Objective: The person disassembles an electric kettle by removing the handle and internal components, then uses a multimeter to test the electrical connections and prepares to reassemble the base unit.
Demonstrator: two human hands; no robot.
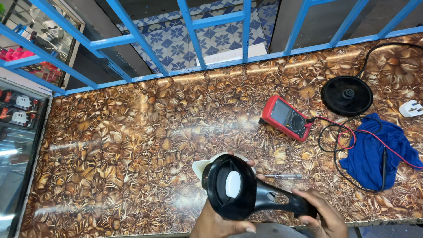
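An electric kettle [233, 187] with a black lid, white button and cream body sits at the near edge of the counter, seen from above. My left hand [220, 224] grips the kettle's body from the near side, fingertips showing past its far rim. My right hand [321, 216] holds the end of the black handle [282, 202]. A thin screwdriver [284, 176] lies on the counter just beyond the handle.
A red multimeter [285, 117] lies further back, its red and black leads [348, 136] looping right over a blue cloth [374, 154]. A round black kettle base [346, 95] and a white plug [412, 108] are at the far right. Blue metal railing [198, 39] borders the counter's far edge.
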